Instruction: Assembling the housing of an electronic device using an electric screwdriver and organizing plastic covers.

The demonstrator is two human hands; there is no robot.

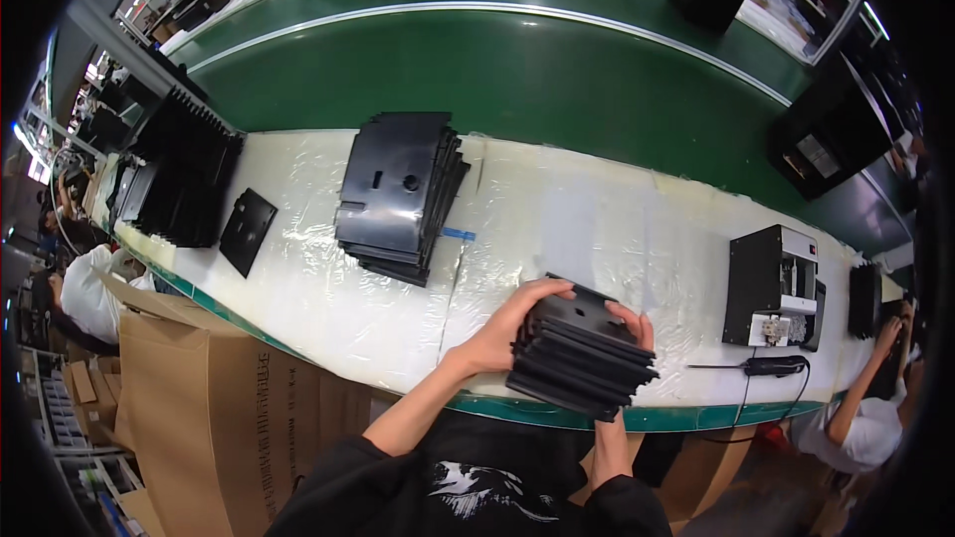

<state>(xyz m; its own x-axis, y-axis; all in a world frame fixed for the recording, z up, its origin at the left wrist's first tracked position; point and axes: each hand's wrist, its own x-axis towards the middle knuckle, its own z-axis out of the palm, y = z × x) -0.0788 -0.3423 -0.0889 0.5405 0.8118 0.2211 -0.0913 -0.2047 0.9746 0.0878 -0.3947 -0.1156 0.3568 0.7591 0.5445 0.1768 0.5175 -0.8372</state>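
Together, our left hand [505,326] and right hand [642,326] clasp a stack of black plates [582,358] at the near edge of the workbench [597,219], another dark pile [393,184] lying toward its far edge.

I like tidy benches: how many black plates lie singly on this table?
1, not counting the held stack: a loose plate between the far-left pile and the middle stack. Others may be hidden.

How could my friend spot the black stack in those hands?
Find the white tabletop. Over its near edge, the left hand and right hand grip a stack of thin black plates. Unlike the bigger pile lying farther left, it's being held.
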